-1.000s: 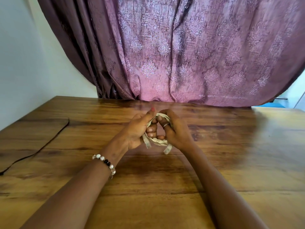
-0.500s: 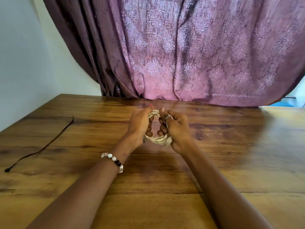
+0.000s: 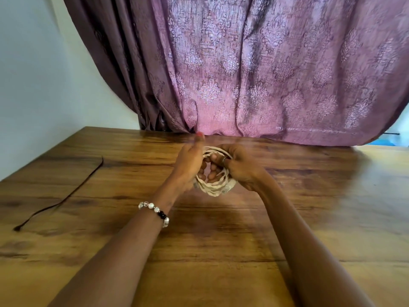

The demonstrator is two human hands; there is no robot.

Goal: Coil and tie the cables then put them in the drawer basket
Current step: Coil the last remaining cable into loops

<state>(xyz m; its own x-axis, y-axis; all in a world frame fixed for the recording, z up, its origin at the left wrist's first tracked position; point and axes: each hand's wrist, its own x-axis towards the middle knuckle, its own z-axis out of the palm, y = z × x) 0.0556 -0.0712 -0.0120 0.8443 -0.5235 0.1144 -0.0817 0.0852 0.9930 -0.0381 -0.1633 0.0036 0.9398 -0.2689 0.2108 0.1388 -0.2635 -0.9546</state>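
Observation:
A cream-white cable [image 3: 213,187], wound into a small round coil, hangs just above the middle of the wooden table [image 3: 221,240]. My left hand [image 3: 188,165] grips the coil's left side, thumb raised, fingers curled through the loop. My right hand [image 3: 240,167], with a ring on one finger, holds the right side from above, fingers inside the coil. The cable's plug ends show blurred at the coil's lower edge. A thin dark cable [image 3: 64,196] lies loose and uncoiled on the table at the left. No drawer basket is in view.
A purple patterned curtain [image 3: 265,74] hangs behind the table's far edge. A pale wall [image 3: 33,85] stands at the left. A beaded bracelet [image 3: 157,212] sits on my left wrist.
The coil has widened into a rounder loop between my hands. My left thumb has lifted. The view has tilted, so hands and table sit lower in the frame.

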